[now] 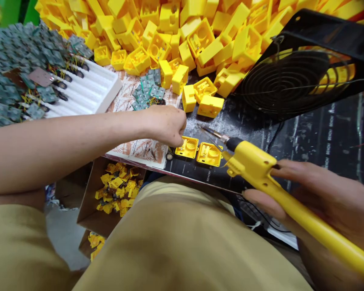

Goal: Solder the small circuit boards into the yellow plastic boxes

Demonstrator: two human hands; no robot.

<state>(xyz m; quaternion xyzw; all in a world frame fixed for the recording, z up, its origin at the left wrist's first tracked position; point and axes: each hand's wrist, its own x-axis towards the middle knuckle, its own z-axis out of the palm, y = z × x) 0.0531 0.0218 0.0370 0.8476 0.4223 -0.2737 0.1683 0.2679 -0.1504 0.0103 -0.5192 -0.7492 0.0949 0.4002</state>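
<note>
My right hand (315,198) is wrapped round a yellow soldering tool (261,165), its metal tip pointing left above the black bench. Bent fingers close my left hand (166,123) just over the upper left corner of an open yellow case (186,147); its fingertips are hidden, so what they hold cannot be made out. Right beside that case lies a second open yellow case (209,154). A small round dark part with wires (169,156) sits below my left hand. Green circuit boards (145,91) lie on patterned paper just beyond it.
A large heap of yellow cases (170,36) fills the back. At the right back stands a black fan (288,81). Many circuit boards (21,60) and a white foam tray (100,87) are at left. Below the bench edge, a cardboard box (91,202) holds yellow parts.
</note>
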